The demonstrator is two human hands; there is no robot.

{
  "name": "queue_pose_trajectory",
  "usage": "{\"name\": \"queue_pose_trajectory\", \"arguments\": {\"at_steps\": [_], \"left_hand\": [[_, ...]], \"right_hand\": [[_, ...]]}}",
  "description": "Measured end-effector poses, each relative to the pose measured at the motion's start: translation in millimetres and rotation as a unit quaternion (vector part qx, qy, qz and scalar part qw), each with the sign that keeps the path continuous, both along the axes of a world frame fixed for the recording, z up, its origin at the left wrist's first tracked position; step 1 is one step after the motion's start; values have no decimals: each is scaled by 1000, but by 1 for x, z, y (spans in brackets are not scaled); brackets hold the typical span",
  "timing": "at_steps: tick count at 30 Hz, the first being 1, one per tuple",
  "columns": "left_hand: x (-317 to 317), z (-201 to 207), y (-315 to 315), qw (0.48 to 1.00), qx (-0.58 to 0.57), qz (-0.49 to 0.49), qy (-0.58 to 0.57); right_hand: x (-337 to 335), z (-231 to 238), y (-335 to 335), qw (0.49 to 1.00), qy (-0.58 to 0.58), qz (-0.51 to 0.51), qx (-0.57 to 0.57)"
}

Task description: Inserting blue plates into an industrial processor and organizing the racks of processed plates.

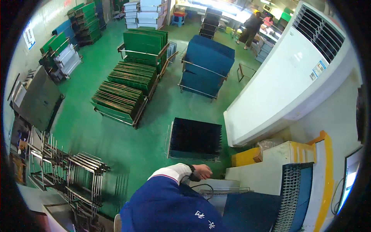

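My left hand (202, 171) reaches out to the right in front of my body, with a dark band (194, 174) around its wrist. Its fingers look loosely curled, and no object shows in them. The sleeve (164, 193) is blue with a white section. Just beyond the hand, a rack of dark panels (195, 135) stands on the green floor. A thin dark cable-like loop (206, 186) lies below the hand, close to a metal rack edge (232, 189). My right hand is out of the picture.
Dark blue panels (251, 210) stand at the lower right, beside a toothed rack (290, 199). A tall white air conditioner (282, 81) rises on the right. Racks of green boards (118, 98) and blue boards (206, 63) stand ahead; metal frames (83, 178) stand left. People (251, 29) are far off.
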State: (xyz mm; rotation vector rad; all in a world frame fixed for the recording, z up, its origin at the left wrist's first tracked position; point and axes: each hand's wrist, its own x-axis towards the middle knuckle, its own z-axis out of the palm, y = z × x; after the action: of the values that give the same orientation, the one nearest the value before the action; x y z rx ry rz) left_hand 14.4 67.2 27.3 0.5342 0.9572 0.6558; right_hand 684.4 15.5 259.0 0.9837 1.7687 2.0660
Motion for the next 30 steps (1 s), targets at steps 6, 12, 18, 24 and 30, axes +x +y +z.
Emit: {"name": "queue_pose_trajectory", "arguments": {"at_steps": [6, 12, 18, 24, 30], "left_hand": [[49, 84, 27, 995, 63, -67, -50], [81, 101, 25, 982, 81, -156, -74], [89, 130, 22, 970, 112, -195, -93], [97, 180, 24, 968, 136, -149, -148], [118, 170, 44, 965, 83, -40, -246]], "right_hand": [[-24, 33, 1, 825, -477, 61, 297], [-90, 26, 12, 726, -496, 82, 469], [-172, 12, 4, -52, -956, 15, 289], [-188, 20, 8, -542, -732, -81, 405], [-195, 16, 58, 157, -930, -95, 320]]}}
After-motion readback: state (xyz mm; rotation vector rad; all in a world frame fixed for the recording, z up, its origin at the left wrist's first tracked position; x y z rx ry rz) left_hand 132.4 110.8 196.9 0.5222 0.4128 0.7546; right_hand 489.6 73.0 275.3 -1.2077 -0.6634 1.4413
